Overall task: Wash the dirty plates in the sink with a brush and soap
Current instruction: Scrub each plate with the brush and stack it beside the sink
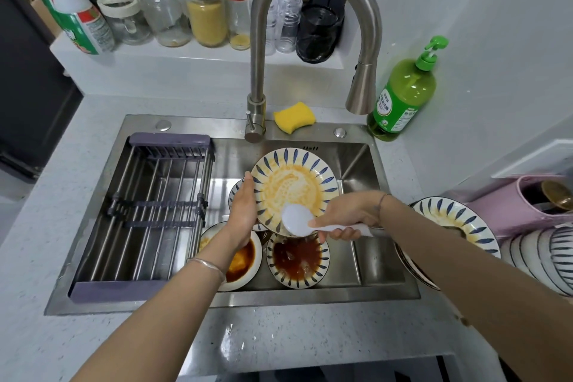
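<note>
Over the middle of the sink (pixel 366 164), a plate (pixel 294 186) smeared with orange sauce stands tilted, its face toward the person. The left hand (pixel 242 211) holds its left rim. The right hand (pixel 350 214) grasps the brush (pixel 296 220); its white head lies on the plate's lower rim and points left, and the handle runs right through the curled fingers. Near the sink's front edge, a bowl (pixel 296 260) holds dark brown sauce, and a dish (pixel 245 263) under the left wrist holds brown and orange sauce. A rack (pixel 155 195) fills the sink's left side. On the back rim lies a sponge (pixel 294 117), with the soap (pixel 403 96) at the back right corner. Stacked plates (pixel 459 220) sit beside the right edge.
</note>
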